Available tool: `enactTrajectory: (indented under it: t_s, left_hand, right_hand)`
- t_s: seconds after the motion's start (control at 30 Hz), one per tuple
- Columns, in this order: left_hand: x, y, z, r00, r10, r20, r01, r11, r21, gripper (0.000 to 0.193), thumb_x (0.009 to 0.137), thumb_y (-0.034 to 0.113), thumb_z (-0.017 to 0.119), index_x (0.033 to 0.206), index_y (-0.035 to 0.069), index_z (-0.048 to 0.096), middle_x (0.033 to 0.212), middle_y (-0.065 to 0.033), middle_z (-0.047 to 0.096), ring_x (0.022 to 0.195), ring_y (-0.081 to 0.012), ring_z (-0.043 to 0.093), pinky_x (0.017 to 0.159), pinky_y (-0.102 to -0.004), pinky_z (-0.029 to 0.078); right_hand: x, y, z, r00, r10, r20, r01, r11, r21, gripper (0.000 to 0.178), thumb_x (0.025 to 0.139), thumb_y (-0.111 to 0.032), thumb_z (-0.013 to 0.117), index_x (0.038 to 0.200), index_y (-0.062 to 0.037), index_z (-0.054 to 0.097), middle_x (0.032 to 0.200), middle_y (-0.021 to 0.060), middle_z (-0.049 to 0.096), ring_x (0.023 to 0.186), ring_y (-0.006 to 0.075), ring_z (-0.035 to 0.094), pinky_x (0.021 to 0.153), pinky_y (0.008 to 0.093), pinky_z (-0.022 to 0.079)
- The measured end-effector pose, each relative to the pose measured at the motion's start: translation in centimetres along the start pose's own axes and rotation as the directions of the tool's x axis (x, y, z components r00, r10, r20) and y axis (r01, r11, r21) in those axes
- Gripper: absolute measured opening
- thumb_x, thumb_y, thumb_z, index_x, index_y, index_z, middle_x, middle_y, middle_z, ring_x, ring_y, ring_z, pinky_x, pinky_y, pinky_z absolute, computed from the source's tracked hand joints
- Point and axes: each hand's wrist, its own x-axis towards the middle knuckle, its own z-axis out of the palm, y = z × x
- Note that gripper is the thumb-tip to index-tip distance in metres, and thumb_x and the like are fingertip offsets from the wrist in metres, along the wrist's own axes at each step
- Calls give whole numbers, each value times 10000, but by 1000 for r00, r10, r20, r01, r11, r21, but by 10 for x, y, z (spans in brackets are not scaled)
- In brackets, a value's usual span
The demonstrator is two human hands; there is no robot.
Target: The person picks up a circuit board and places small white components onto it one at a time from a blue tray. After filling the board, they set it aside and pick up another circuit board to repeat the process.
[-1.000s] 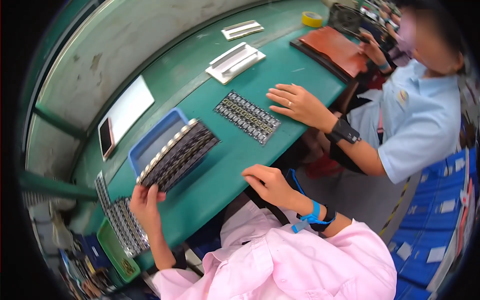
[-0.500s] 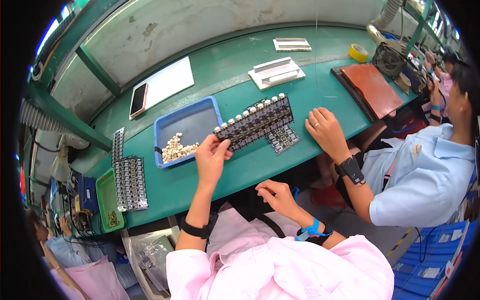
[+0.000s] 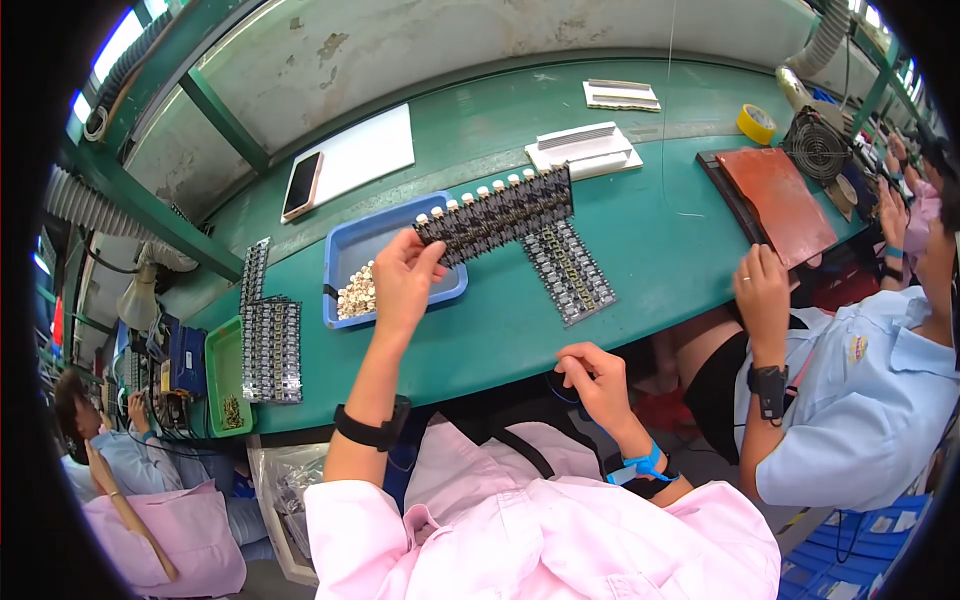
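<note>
My left hand [image 3: 405, 275] pinches the left end of a dark circuit board panel [image 3: 505, 215] and holds it tilted above the table. Several small white round parts stand in a row along its upper edge. Behind and below it, another circuit board panel [image 3: 570, 275] lies on the green table, its far end covered by the held one. My right hand [image 3: 597, 383] hovers at the table's front edge, fingers loosely curled in, with nothing visible in them. Just beyond my left hand is a blue tray [image 3: 335, 250] with a heap of white round parts [image 3: 357, 292].
At left, circuit board panels [image 3: 271, 350] overlap a green tray [image 3: 222, 350]. Farther back are a phone [image 3: 302, 187] on a white sheet [image 3: 375, 140], white slotted holders [image 3: 585, 150], yellow tape [image 3: 756, 124] and a reddish-brown board [image 3: 780, 205]. A co-worker's hand [image 3: 763, 292] is at right.
The view has shifted. My left hand has lifted the held panel away from the table panel, which shows more now. The co-worker's hand has drawn back right from the table panel.
</note>
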Motion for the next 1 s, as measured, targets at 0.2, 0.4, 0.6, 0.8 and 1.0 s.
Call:
enactTrajectory:
  t_s: [0.2,0.4,0.6,0.8,1.0]
  left_hand:
    - [21,-12,-57,998,-1,-61,5,997,79,91,727,60,535,698,-17,495,614,-58,541,501,-98,524,443,-193,411]
    - [55,-43,-117,996,-75,-42,80,990,118,85,729,57,533,706,-14,493,621,-72,550,507,-113,540,449,-197,430]
    - [77,-77,-136,996,-94,6,93,993,66,78,723,48,537,724,-24,505,622,-79,556,504,-120,548,439,-203,435]
    - [96,-106,-144,991,-129,-20,130,989,77,104,714,61,554,712,-28,502,615,-89,560,479,-126,550,412,-216,436]
    - [103,-103,-139,991,-130,-43,136,976,171,114,717,67,553,692,-17,481,609,-75,542,493,-130,557,403,-210,441]
  right_hand:
    - [8,-9,10,999,-23,28,25,998,-64,90,751,-27,479,792,32,534,629,51,551,503,65,475,464,179,377]
    - [25,-16,35,998,-61,21,63,991,-117,78,740,-17,485,781,21,539,619,59,549,503,82,490,458,193,383]
    - [35,-24,77,997,-72,16,74,983,-171,78,740,-24,486,778,17,541,621,60,550,505,82,493,461,190,384]
    - [62,-35,108,983,-152,103,177,934,-309,58,721,-17,500,758,16,530,642,89,544,530,163,520,478,239,398]
    - [78,-36,124,975,-183,127,220,880,-421,91,702,-9,508,787,4,539,737,97,559,650,192,541,571,266,418]
